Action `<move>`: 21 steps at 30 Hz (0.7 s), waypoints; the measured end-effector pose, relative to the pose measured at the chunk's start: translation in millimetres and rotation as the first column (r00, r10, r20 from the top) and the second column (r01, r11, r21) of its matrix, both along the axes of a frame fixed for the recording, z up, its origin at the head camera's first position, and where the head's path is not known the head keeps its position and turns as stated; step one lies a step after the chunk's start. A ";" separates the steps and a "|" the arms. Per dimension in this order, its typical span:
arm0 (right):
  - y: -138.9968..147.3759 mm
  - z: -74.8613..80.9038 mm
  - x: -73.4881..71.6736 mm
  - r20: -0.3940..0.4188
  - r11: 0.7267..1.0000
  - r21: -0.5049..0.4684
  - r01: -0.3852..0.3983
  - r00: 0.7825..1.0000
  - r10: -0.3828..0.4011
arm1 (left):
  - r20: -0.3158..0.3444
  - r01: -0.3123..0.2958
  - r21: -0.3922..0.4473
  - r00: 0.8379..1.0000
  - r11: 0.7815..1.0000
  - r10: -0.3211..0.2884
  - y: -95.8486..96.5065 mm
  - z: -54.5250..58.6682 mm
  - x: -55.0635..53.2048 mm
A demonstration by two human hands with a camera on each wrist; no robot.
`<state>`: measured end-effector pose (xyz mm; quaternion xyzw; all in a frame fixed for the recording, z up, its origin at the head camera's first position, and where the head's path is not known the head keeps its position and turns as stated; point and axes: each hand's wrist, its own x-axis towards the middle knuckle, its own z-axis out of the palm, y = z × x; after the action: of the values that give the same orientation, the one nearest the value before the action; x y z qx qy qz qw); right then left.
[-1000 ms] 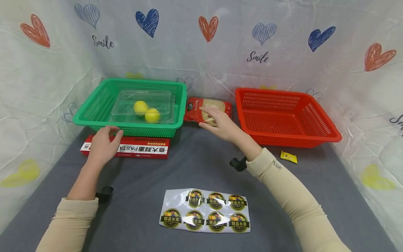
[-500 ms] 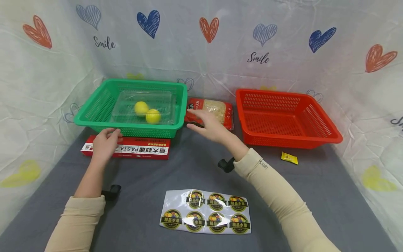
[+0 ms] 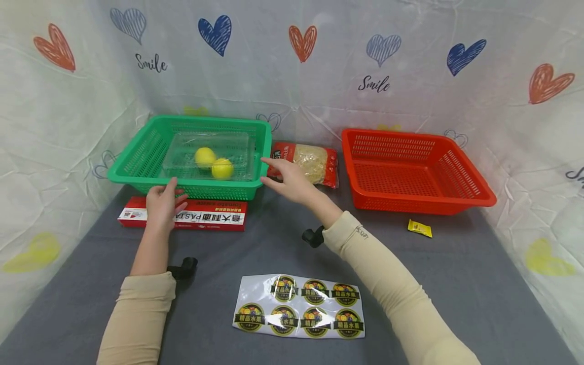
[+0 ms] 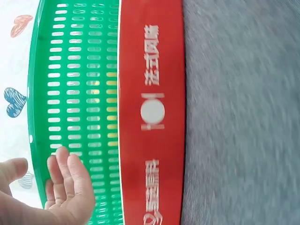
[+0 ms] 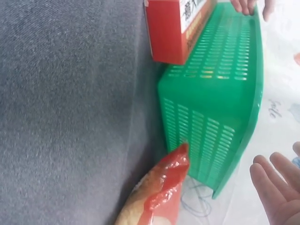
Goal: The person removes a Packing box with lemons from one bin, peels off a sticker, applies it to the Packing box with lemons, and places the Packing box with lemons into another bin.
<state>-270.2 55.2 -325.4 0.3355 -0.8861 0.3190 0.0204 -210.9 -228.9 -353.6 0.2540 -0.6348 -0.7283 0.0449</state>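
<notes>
The green basket [image 3: 210, 190] stands at the back left and holds a clear plastic container [image 3: 177, 159] with two yellow round fruits [image 3: 222, 169], perhaps lemons, seen in it. My left hand [image 3: 161, 208] is at the basket's front side, thumb up near the rim, fingers loosely extended; contact is unclear. In the left wrist view its fingers [image 4: 74, 183] lie before the slotted wall. My right hand [image 3: 294, 183] reaches toward the basket's right end, thumb and fingers spread and holding nothing. In the right wrist view that hand [image 5: 281, 192] appears apart from the rim.
A red pasta box [image 3: 214, 218] lies against the green basket's front. A red noodle bag [image 3: 312, 161] lies between that basket and the red basket [image 3: 410, 202]. A small yellow packet [image 3: 420, 228] and a sheet of round fruit stickers [image 3: 298, 306] lie nearer.
My right hand has moved left from above the noodle bag to the green basket's right end. My left hand has shifted right along the basket's front, its fingers opening out.
</notes>
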 end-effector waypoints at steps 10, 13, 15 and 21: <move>-21.6 -0.1 -4.5 0.043 0.999 -0.039 -0.003 0.999 0.004 | 0.008 -0.083 0.089 0.997 0.993 0.082 13.2 -2.4 -10.8; -28.7 0.8 -6.2 0.077 0.998 -0.056 0.000 0.997 0.005 | 0.009 -0.100 0.116 0.995 0.988 0.100 15.2 -2.3 -12.8; -33.0 1.3 -6.9 0.113 0.997 -0.073 0.004 0.994 0.005 | 0.011 -0.110 0.122 0.994 0.987 0.109 15.1 -2.5 -14.1; -46.7 -0.8 -11.3 0.171 0.995 -0.090 0.039 0.985 -0.023 | -0.017 -0.110 0.174 0.993 0.979 0.115 15.3 -4.1 -16.5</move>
<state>-281.5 8.5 -326.2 0.2918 -0.8739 0.3872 -0.0347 -227.3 -213.5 -357.8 0.2824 -0.5535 -0.7802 0.0725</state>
